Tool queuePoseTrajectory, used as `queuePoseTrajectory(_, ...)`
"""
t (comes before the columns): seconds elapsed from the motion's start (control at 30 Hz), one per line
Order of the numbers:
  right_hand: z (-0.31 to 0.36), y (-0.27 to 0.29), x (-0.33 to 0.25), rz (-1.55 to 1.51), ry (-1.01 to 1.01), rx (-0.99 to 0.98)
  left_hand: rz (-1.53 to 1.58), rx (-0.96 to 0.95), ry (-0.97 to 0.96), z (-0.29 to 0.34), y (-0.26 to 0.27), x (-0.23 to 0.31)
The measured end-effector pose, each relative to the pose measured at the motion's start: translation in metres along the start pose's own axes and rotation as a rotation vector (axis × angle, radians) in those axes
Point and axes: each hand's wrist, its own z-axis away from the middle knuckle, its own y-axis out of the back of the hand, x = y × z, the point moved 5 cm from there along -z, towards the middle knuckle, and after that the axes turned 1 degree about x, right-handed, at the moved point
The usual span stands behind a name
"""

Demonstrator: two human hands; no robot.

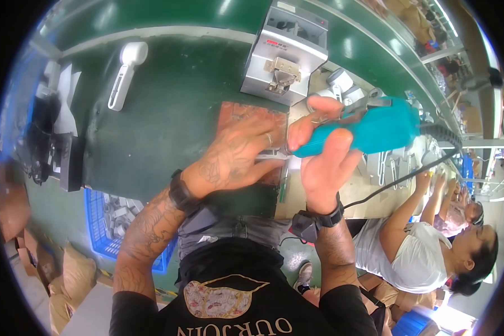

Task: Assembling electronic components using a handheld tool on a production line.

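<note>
My right hand (326,176) gripped a teal power tool (375,129); my left hand (232,154) held a pale part (271,153) on the red mat (231,113).

The wide head view looks down on the green workbench (134,140) from close above

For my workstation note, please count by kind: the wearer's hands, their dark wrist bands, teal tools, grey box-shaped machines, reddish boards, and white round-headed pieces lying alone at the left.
Hands (left hand, right hand): 2
Dark wrist bands: 2
Teal tool: 1
Grey machine: 1
Reddish board: 1
White round-headed piece: 1
Total: 8
</note>
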Motion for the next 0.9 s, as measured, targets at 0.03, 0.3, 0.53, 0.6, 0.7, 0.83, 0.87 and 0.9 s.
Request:
queuePoseTrajectory(0.03,-0.004,-0.001,-0.004,-0.003,0.002,-0.003,0.003,0.049,-0.032,-0.001,0.002,-0.001)
queuePoseTrajectory(0.3,-0.069,-0.007,-0.017,0.139,0.122,0.015,-0.161,-0.079,0.006,-0.010,0.008,-0.014)
queuePoseTrajectory(0.53,-0.101,-0.025,0.025,0.202,0.210,-0.085,-0.195,-0.007,0.017,0.000,0.010,-0.012)
queuePoseTrajectory(0.6,-0.101,-0.029,0.031,0.160,0.239,-0.103,-0.200,0.007,0.029,-0.002,0.011,-0.013)
queuePoseTrajectory(0.7,-0.098,-0.026,0.035,0.146,0.195,-0.091,-0.168,-0.005,0.031,-0.003,0.009,-0.015)
queuePoseTrajectory(0.83,-0.092,-0.028,0.031,0.143,0.143,-0.091,-0.151,0.000,-0.014,-0.002,0.009,-0.017)
queuePoseTrajectory(0.87,-0.085,-0.033,0.027,0.173,0.102,-0.098,-0.163,0.005,0.008,0.001,0.011,-0.019)
queuePoseTrajectory(0.9,-0.077,-0.032,0.023,0.208,0.061,-0.106,-0.158,0.005,0.014,0.002,0.011,-0.019)
